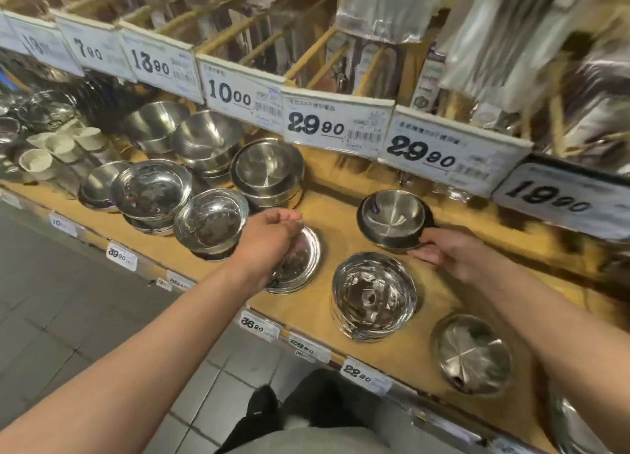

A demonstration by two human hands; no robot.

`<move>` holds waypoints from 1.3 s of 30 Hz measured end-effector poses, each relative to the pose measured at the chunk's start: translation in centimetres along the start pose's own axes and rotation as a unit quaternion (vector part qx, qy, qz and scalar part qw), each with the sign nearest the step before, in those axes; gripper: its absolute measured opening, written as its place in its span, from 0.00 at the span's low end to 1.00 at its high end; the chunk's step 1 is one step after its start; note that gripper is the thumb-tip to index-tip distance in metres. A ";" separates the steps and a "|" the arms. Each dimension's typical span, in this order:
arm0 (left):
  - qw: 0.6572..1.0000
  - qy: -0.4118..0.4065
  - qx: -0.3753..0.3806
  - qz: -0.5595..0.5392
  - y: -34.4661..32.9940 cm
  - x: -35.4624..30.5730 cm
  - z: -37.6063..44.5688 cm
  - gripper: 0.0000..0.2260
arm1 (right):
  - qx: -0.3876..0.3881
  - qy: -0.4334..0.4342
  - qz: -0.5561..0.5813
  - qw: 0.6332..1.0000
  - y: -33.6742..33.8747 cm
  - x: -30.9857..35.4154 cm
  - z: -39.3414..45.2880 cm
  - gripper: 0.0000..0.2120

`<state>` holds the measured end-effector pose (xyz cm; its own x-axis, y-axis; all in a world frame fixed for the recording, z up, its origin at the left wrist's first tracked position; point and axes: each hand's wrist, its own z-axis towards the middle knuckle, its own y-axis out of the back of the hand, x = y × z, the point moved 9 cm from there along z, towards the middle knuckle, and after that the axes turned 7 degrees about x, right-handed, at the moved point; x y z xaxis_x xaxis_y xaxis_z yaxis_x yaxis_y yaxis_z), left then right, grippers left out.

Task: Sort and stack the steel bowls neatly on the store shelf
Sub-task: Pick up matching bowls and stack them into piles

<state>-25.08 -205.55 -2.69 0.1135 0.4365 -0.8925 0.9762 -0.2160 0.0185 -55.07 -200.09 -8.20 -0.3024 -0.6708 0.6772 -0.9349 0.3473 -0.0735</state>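
I have my left hand (272, 238) over a low stack of shallow steel bowls (300, 266) near the front edge of the wooden shelf (341, 187). Its fingers are curled at the stack's far rim, though I cannot tell whether they really grip it. My right hand (450, 252) has its fingers stretched flat, the tips touching the near rim of a dark matte bowl (392, 220) that sits toward the back edge. Between my hands, close to the front edge, stands a mirror-bright stack of bowls (373, 295). A brushed bowl (472, 353) lies further right along the same edge. To the left, several more bowl stacks (211, 221) crowd together from front to back, with small white cups (61, 145) beyond them. Price cards (335, 124) hang from the shelf above, and smaller tags (259, 325) line the front lip.
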 end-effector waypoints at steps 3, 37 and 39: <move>0.999 0.014 0.050 0.003 -3.6 -0.9 1.1 0.05 | -0.044 0.028 0.031 0.998 3.5 -0.5 -2.1 0.12; 0.933 -0.049 0.235 0.269 -8.8 -8.3 -0.8 0.05 | -0.189 0.156 0.153 0.957 -2.3 -3.6 -18.5 0.09; 0.948 -0.034 0.216 0.233 -6.7 -9.2 -0.2 0.06 | -0.207 0.164 0.168 0.950 -2.7 -3.3 -18.8 0.07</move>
<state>-32.60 -208.01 5.50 0.4870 0.1514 -0.8602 0.6553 -0.7145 0.2452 -48.05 -186.50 3.54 -0.4328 -0.2599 0.8632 -0.6223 0.7790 -0.0775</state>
